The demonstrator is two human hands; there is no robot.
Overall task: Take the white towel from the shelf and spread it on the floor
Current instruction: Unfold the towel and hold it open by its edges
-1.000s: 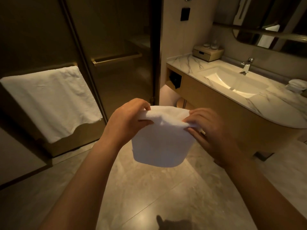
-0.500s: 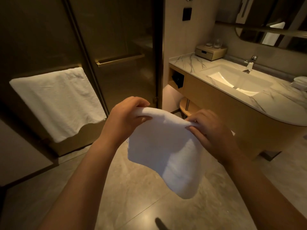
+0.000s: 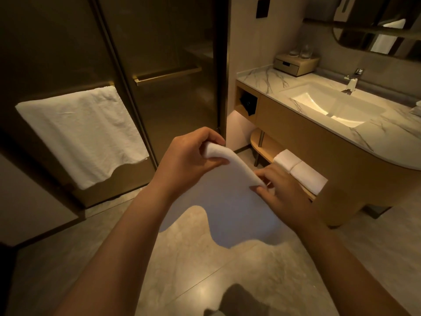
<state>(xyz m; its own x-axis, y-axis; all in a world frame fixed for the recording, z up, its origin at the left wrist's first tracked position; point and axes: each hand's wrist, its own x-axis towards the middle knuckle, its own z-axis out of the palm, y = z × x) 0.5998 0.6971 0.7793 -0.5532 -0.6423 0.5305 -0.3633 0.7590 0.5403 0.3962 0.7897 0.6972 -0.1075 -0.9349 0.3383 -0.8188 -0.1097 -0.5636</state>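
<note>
I hold a white towel [image 3: 227,206] up in front of me, above the tiled floor [image 3: 205,277]. My left hand [image 3: 189,160] pinches its upper left corner. My right hand [image 3: 287,197] grips the top edge lower down and to the right, so the edge slopes. The cloth hangs open below both hands, with a wavy bottom edge and its lower part in shadow. Beyond my right hand, the wooden shelf [image 3: 264,147] under the vanity carries two folded white towels [image 3: 300,172].
A large white towel [image 3: 79,133] hangs on a rail on the glass door at the left. The marble vanity [image 3: 262,76] with a sink [image 3: 330,106] and tap fills the right side. A wooden box [image 3: 293,65] with glasses sits at its back.
The towel has unfolded and hangs much longer than before. My right hand has dropped lower and my left has risen slightly. The view has shifted, showing the shelf with folded towels.
</note>
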